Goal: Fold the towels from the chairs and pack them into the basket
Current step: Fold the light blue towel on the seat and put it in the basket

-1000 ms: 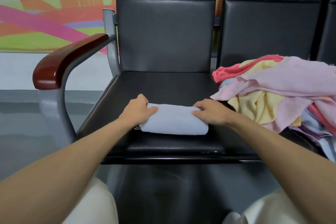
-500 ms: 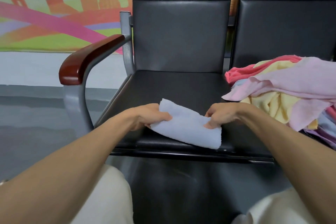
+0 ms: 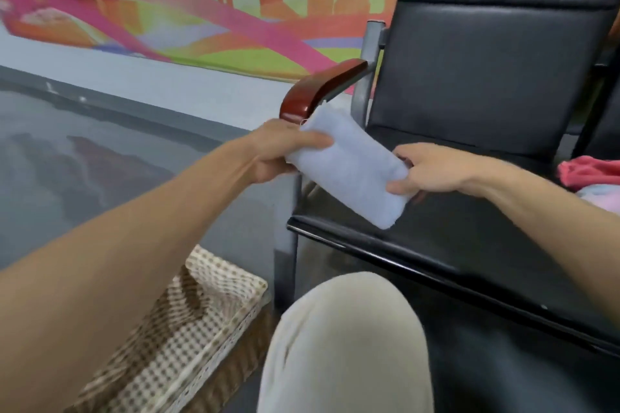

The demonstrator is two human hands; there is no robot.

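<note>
While aloft beside the armrest (image 3: 322, 90), folded towel (image 3: 355, 171) in grip of left hand (image 3: 281, 151) and right hand (image 3: 432, 169).

No legible text, label, brand or number anywhere in view. Plain and unmarked: pale-blue towel (image 3: 349, 171), woven basket (image 3: 188, 322) near left, black chair (image 3: 486, 77). Only pictured towers and ribbons, without lettering, on far-wall mural (image 3: 201, 10).

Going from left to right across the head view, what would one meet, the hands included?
woven basket → left hand → folded light blue towel → right hand → coral towel
</note>
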